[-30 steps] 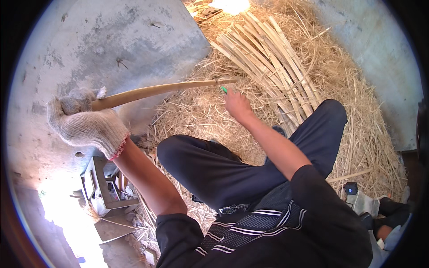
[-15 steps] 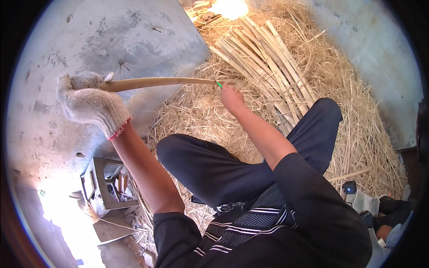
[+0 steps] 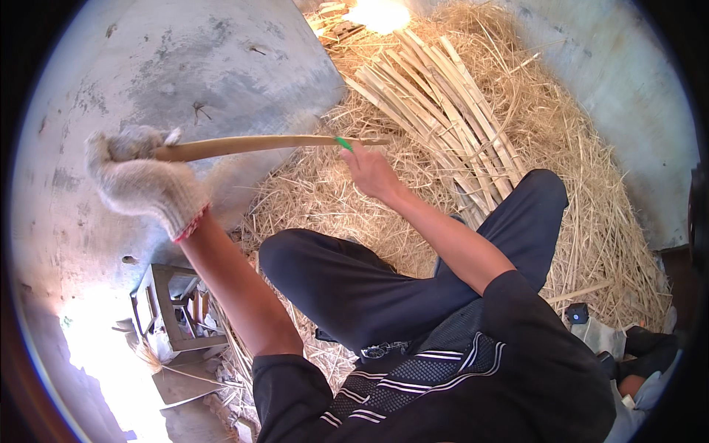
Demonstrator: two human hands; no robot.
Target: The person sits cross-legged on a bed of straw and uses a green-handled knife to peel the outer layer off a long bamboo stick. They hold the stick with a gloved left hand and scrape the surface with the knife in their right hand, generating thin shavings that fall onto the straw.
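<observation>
My left hand (image 3: 144, 173), in a whitish knitted glove with a red cuff edge, is closed around one end of a bamboo strip (image 3: 247, 145). The strip stretches nearly level to the right, bowed slightly, above the straw. At its far part, my right hand (image 3: 373, 173) is bare and closed on a small green tool (image 3: 343, 143), which touches the strip. Most of that tool is hidden by the fingers, so its kind cannot be made out. A thin tip of the strip shows beyond the right hand.
Loose straw-like shavings (image 3: 325, 190) cover the floor around my crossed legs. A bundle of split bamboo strips (image 3: 450, 111) lies ahead to the right. A grey wall (image 3: 221, 66) stands on the left, with a wooden stool (image 3: 177, 310) below. Another person's leg (image 3: 650, 351) shows at lower right.
My right hand and the green tool have slid left along the strip, leaving more of its tip past the fingers. My left hand has shifted slightly left and down.
</observation>
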